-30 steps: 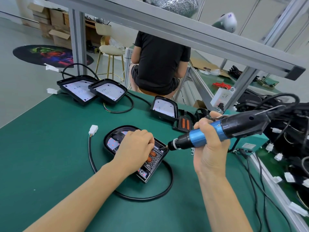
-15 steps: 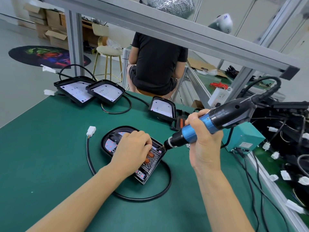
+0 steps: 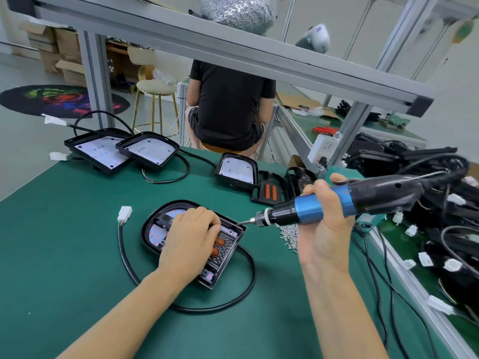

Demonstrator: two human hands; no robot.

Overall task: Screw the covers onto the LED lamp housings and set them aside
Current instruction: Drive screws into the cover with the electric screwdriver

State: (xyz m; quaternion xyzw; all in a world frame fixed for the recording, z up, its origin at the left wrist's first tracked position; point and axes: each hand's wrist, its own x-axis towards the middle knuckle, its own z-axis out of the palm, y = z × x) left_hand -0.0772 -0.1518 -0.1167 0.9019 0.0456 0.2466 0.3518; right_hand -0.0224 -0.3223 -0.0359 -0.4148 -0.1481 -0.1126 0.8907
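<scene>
**Driver bit at the cover's corner, left hand bearing down**

The left hand (image 3: 190,235) hides the middle of the lamp housing (image 3: 155,230) and much of the ribbed cover (image 3: 225,248) seated in it, so how far the cover sits home cannot be made out. The bit of the electric screwdriver (image 3: 321,207) meets the cover's far right corner; whether a screw is under it is too small to tell. The driver's rear and its cord blur into the dark heap of housings (image 3: 427,177) at the table's right edge, where several pieces are cut off by the frame.

The left hand lies palm down on the cover, fingers curled loosely over its top and pressing rather than gripping anything. The right hand (image 3: 325,229) is wrapped fully round the blue barrel of the driver, thumb toward the wearer, holding the tool nearly level with its tip pointing left and slightly down.

The housing rests near the middle of the green table (image 3: 64,255), its black cable (image 3: 233,299) looping round the near side to a white connector (image 3: 125,213) on the left. Two finished lamps (image 3: 121,151) sit at the far left corner, a third lamp (image 3: 237,171) at the far edge beside spare covers (image 3: 269,191). A scatter of screws (image 3: 289,233) lies just right of the housing. Beyond the table's aluminium frame (image 3: 233,51) a seated person (image 3: 228,104) faces away, beside a stool (image 3: 155,104) and stacked cartons (image 3: 59,51).
</scene>
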